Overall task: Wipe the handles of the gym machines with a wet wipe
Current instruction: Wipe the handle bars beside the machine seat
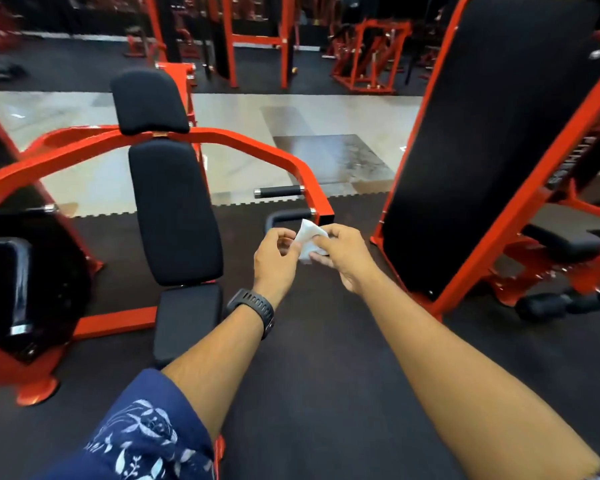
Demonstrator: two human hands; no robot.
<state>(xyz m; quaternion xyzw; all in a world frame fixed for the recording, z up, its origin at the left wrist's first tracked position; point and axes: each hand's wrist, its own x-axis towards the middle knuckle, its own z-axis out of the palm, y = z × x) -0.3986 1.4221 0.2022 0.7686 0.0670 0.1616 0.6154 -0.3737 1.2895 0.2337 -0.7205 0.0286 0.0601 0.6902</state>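
- Patterned sleeve (136, 438) covers the left upper arm.
- Red press machine (257, 142) stands beyond both hands, with its black handle (288, 215) just past the fingertips.
- Left hand (276, 252) and right hand (340, 258) pinch the wet wipe (309, 237) between them.
- The wipe is probably light, limp and damp, so it is best held by its edges.

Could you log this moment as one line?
left grip, right grip: both pinch wipe | nearest handle: just beyond wipe, contact unclear
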